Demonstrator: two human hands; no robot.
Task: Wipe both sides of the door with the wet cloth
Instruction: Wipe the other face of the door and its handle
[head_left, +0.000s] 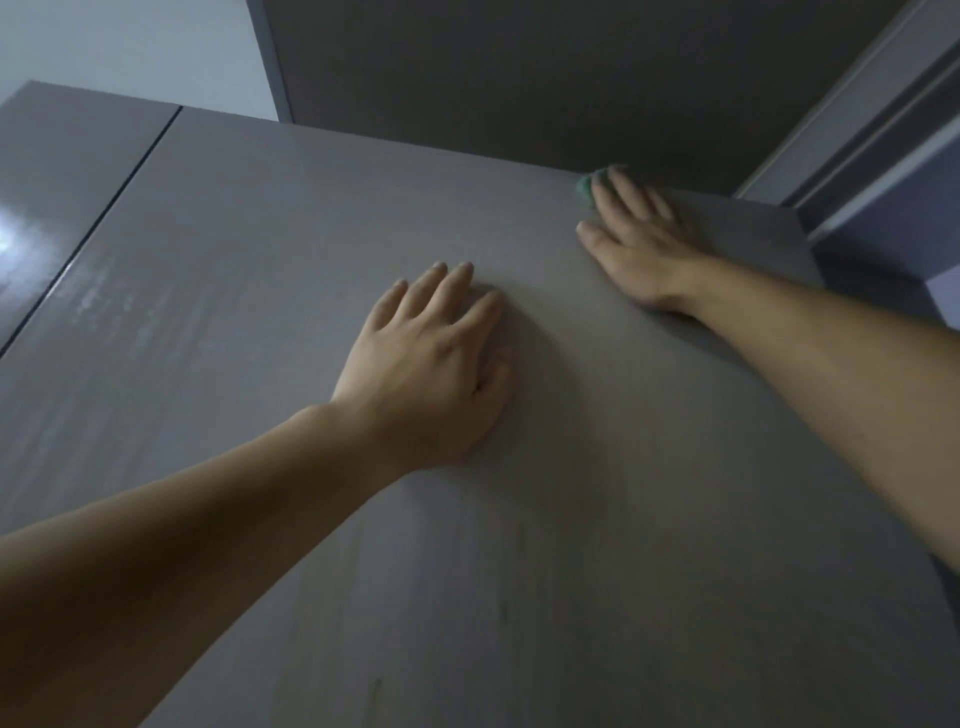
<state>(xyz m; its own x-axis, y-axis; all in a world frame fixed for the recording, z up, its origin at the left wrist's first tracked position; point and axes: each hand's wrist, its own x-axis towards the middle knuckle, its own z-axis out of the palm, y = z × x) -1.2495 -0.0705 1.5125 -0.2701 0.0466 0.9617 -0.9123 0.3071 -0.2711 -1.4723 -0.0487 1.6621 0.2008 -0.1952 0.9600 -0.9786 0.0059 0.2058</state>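
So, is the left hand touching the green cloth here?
Apart. The head view shows the left hand flat on the door; the cloth lies under the right hand near the top edge.

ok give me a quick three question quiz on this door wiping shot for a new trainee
1. True or false: the left hand holds the cloth.
2. Where on the grey door is the cloth? A) at its top edge B) beside a handle C) at its bottom edge
3. Fill in: the cloth under the right hand fingers is ____ in colour.

Key:
1. False. The left hand lies flat on the bare door, apart from the cloth.
2. A
3. Green
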